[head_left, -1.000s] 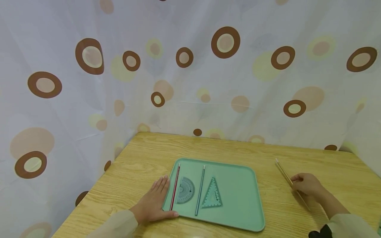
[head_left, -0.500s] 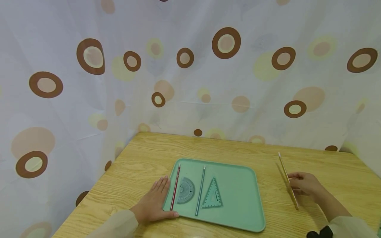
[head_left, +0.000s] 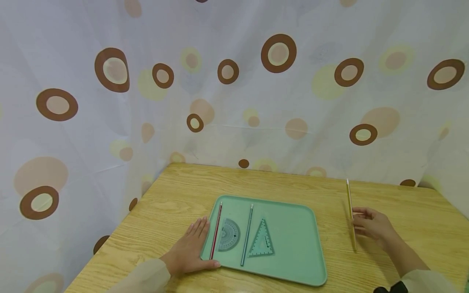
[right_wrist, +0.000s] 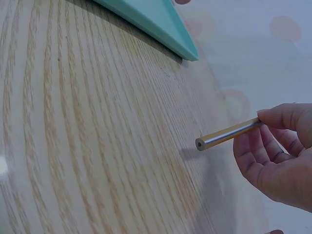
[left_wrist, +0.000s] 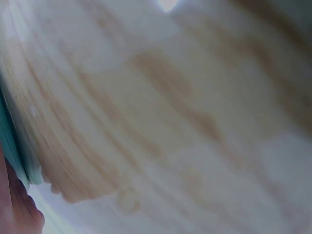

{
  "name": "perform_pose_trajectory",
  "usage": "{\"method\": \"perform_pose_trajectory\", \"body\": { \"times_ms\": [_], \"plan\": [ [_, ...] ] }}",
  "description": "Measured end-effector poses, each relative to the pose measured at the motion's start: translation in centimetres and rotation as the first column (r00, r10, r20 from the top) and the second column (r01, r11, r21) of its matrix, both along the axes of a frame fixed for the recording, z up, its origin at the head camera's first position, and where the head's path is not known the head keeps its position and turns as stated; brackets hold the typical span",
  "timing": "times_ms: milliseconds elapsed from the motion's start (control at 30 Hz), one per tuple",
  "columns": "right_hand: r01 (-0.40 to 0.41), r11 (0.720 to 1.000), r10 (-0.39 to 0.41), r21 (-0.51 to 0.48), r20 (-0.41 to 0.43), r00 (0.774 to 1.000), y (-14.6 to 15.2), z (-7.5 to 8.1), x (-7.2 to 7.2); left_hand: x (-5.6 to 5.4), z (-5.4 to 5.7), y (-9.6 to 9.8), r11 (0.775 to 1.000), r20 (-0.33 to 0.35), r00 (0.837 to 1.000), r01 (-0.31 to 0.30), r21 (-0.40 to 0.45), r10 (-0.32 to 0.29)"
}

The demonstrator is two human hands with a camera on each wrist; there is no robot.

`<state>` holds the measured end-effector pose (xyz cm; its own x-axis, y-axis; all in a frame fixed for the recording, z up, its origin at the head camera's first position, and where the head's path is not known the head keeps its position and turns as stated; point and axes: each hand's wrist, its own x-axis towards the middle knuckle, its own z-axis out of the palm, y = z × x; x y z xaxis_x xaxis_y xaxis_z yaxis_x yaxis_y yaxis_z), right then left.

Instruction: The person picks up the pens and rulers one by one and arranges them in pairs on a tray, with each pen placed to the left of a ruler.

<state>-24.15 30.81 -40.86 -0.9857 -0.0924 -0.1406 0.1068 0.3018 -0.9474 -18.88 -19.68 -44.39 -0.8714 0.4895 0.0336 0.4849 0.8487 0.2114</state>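
Observation:
Between thumb and fingers, my right hand [head_left: 375, 228] pinches a gold pencil [head_left: 349, 201] over the table, right of the tray. In the right wrist view the pencil [right_wrist: 229, 134] shows its flat, unsharpened end, and the hand [right_wrist: 280, 156] grips it farther back. With fingers straight, my left hand [head_left: 188, 248] rests at the left edge of the mint-green tray [head_left: 293, 244], thumb on its near rim. On the tray, left to right, lie a red pencil [head_left: 216, 230], a clear protractor [head_left: 229, 235], a blue-green pencil [head_left: 247, 235] and a clear set square [head_left: 261, 240].
The wooden table [head_left: 278, 179] carries the tray near its front. Behind and beside it hangs a pale curtain [head_left: 256, 101] with brown and yellow circles. The left wrist view is blurred, with a sliver of tray [left_wrist: 12, 141] at its left edge.
My right hand has raised the gold pencil off the table, turned it more upright and brought it slightly left. The left hand and the things on the tray have stayed put.

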Motion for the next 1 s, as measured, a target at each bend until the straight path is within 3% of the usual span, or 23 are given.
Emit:
{"method": "perform_pose_trajectory", "body": {
  "times_ms": [200, 500, 1000],
  "plan": [
    [0.007, 1.0, -0.008, -0.022, -0.015, 1.0, -0.4, 0.0, 0.1, 0.0, -0.1, 0.0, 1.0, 0.0, 1.0, 0.001, -0.008, -0.001],
    [0.011, 0.988, -0.013, -0.156, -0.014, 1.0, -1.0, 0.1, 0.4, 0.1, 0.1, 0.0, 1.0, -0.01, 1.0, 0.009, -0.003, -0.009],
    [-0.015, 0.965, 0.011, -0.261, -0.018, 1.0, -1.9, 0.3, 1.0, 0.2, 0.2, 0.0, 1.0, -0.007, 1.0, 0.014, 0.002, -0.014]
  ]
}}
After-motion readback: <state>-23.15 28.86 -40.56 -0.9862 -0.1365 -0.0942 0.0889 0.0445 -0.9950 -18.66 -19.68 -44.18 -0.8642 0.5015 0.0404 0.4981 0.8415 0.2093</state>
